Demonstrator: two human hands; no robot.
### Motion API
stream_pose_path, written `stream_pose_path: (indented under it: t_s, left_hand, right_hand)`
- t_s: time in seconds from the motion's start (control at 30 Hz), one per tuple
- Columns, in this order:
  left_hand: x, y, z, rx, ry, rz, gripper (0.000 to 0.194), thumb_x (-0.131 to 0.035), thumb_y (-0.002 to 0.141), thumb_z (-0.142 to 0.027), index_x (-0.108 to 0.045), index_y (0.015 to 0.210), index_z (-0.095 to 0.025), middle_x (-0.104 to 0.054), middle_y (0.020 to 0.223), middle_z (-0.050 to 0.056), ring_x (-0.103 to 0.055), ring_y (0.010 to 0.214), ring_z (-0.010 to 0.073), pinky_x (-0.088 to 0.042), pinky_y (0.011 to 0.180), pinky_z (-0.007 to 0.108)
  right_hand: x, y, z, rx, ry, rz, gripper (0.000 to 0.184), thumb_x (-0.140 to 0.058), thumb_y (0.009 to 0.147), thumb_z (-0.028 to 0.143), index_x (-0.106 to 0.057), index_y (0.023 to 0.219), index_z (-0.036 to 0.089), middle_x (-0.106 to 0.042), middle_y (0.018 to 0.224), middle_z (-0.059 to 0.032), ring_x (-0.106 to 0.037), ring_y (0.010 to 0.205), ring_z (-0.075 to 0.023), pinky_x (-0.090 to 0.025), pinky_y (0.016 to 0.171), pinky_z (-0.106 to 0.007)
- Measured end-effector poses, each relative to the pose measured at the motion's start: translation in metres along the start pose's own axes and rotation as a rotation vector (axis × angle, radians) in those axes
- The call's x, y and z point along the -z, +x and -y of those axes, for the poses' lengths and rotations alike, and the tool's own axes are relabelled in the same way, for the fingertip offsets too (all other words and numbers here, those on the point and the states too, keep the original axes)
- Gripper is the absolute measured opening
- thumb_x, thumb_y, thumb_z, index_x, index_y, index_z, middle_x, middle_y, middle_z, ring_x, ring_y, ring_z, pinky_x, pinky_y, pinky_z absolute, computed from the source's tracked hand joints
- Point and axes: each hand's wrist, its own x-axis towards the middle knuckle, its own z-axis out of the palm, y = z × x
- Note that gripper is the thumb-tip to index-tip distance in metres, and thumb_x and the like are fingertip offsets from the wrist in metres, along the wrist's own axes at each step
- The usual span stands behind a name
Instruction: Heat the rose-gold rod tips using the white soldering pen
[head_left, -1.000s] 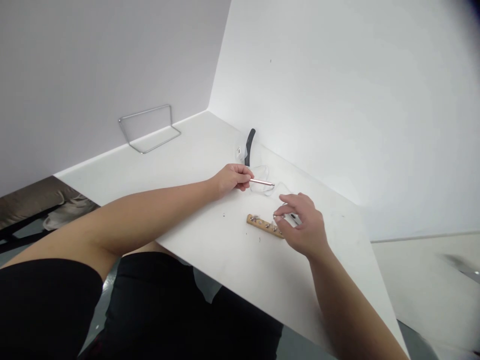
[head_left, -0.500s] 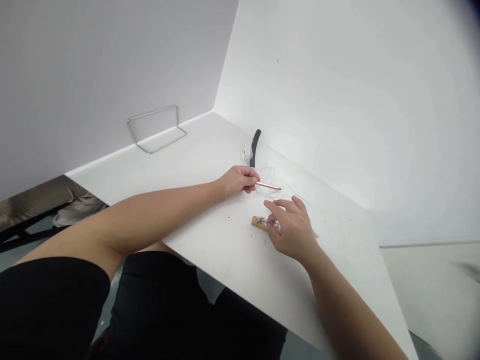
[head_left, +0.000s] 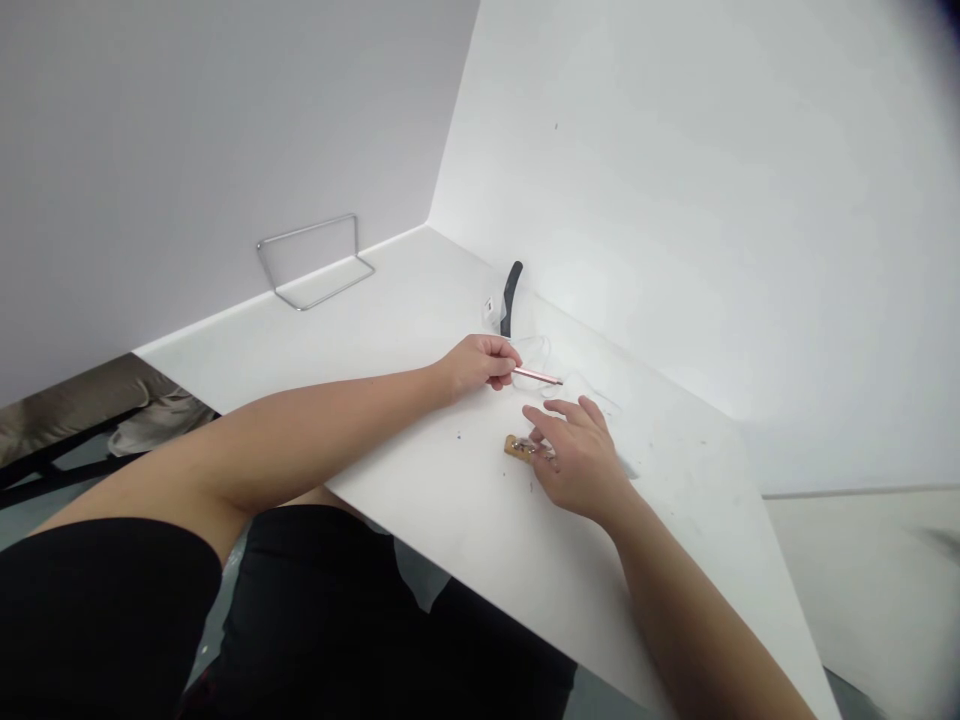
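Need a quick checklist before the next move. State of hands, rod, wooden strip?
1. Pink rod held in left hand: ok, gripped near one end, the other pointing toward the right-hand side.
2. Rod clear of wooden strip: ok, they are apart.
3. Wooden strip fully visible: not ok, right hand covers much of it.
4. Right hand's hold on a small part: cannot tell, the fingertips are partly hidden.
5. Black handle clear of right hand: ok, it lies farther back.
6. Wire frame clear of both hands: ok, off to the left.
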Motion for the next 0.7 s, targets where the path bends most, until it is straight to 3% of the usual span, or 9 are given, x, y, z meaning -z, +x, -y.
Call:
stream_pose_path:
  t_s: [0.13, 0.3, 0.53, 0.7]
  left_hand:
    - [0.000, 0.000, 0.000, 0.004, 0.005, -0.014, 0.006, -0.054, 0.073, -0.007, -0.058, 0.072, -0.011, -0.056, 0.051, -0.001, -0.051, 0.048, 0.0072, -0.042, 0.052, 0.021]
    - [-0.001, 0.000, 0.000, 0.017, 0.015, -0.027, 0.007, -0.054, 0.073, -0.007, -0.058, 0.071, -0.011, -0.057, 0.052, -0.001, -0.052, 0.049, 0.0074, -0.042, 0.052, 0.022]
    - [0.000, 0.000, 0.001, 0.017, 0.013, -0.026, 0.007, -0.053, 0.074, -0.007, -0.059, 0.072, -0.011, -0.057, 0.053, 0.000, -0.051, 0.049, 0.0072, -0.042, 0.053, 0.022]
    - [-0.001, -0.001, -0.001, 0.029, 0.005, -0.034, 0.008, -0.052, 0.074, -0.006, -0.059, 0.072, -0.011, -0.056, 0.053, 0.000, -0.051, 0.049, 0.0072, -0.042, 0.052, 0.022]
  right_hand:
    - [0.014, -0.004, -0.008, -0.009, 0.042, -0.002, 0.058, -0.053, 0.069, 0.018, -0.038, 0.125, 0.018, -0.063, 0.098, -0.0091, -0.039, 0.117, -0.0343, -0.021, 0.098, -0.058]
    - [0.026, -0.012, -0.024, -0.036, 0.097, 0.014, 0.058, -0.053, 0.067, 0.016, -0.037, 0.123, 0.017, -0.059, 0.103, -0.0093, -0.040, 0.116, -0.0324, -0.026, 0.096, -0.056]
    - [0.023, -0.013, -0.021, -0.014, 0.151, 0.133, 0.039, -0.050, 0.061, 0.007, -0.048, 0.097, 0.020, -0.058, 0.098, -0.0064, -0.038, 0.118, -0.0295, -0.025, 0.100, -0.052]
    - [0.017, -0.013, -0.020, -0.018, 0.167, 0.132, 0.035, -0.052, 0.064, 0.008, -0.048, 0.098, 0.020, -0.059, 0.093, -0.0052, -0.041, 0.115, -0.0288, -0.024, 0.099, -0.053]
